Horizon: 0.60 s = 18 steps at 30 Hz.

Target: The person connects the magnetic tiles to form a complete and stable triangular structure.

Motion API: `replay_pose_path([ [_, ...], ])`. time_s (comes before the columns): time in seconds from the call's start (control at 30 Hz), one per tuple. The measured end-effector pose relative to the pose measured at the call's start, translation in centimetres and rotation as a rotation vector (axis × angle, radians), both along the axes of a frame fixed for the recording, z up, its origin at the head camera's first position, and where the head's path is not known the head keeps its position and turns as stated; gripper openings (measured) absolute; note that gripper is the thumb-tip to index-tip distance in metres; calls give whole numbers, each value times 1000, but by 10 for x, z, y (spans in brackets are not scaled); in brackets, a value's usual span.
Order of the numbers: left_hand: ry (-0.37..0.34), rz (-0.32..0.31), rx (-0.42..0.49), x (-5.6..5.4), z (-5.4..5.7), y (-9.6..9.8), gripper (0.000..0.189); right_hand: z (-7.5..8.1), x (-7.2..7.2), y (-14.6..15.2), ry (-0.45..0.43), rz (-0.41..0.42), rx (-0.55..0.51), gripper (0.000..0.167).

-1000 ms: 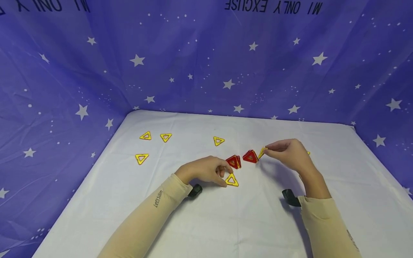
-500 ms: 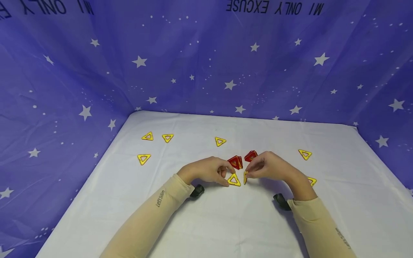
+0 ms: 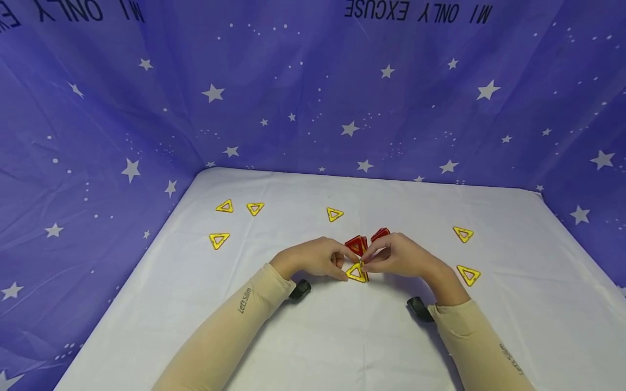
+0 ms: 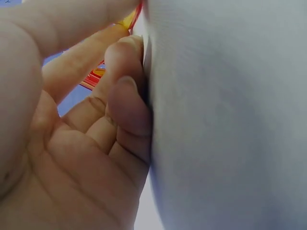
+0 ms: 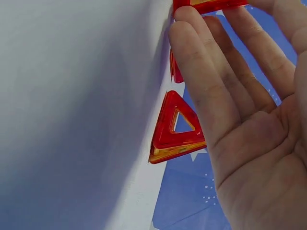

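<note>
In the head view, my left hand [image 3: 318, 258] rests low on the table with thumb and index finger at two corners of a flat yellow triangular magnetic tile [image 3: 357, 279]. My right hand [image 3: 406, 256] pinches a second triangular tile [image 3: 365, 276], standing on edge along the first one's right side; the right wrist view shows its red and orange edge [image 5: 211, 6] at the fingertips. Just behind the hands stand two small red-and-yellow pyramids of such tiles, the left one [image 3: 355, 246] and the right one [image 3: 379, 234], partly covered by the right hand.
Loose yellow triangles lie flat on the white cloth: several at the back left, including one tile [image 3: 219, 240], one at the back middle [image 3: 335, 214], and two at the right, the nearer tile [image 3: 468, 275] by the right forearm. A purple star-printed curtain [image 3: 313, 98] surrounds the table.
My right hand has come left and toward me with its tile, from beside the right pyramid to the flat tile's right edge. The left hand holds its place.
</note>
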<state>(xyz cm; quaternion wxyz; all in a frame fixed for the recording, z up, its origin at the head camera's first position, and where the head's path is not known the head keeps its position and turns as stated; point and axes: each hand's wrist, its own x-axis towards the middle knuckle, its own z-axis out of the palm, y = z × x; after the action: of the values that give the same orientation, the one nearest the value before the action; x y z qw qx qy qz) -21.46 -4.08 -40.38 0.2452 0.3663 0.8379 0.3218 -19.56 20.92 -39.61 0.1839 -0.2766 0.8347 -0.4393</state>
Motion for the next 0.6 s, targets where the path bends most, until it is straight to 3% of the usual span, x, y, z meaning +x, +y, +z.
replay_pose_path([
  [0.17,8,12,-1,0,0,1,41,-2,0,-1,-52,0,-4,27],
  [0.6,38,17,-8,-1,0,1,34,-4,1,-6,6,-39,29,27],
])
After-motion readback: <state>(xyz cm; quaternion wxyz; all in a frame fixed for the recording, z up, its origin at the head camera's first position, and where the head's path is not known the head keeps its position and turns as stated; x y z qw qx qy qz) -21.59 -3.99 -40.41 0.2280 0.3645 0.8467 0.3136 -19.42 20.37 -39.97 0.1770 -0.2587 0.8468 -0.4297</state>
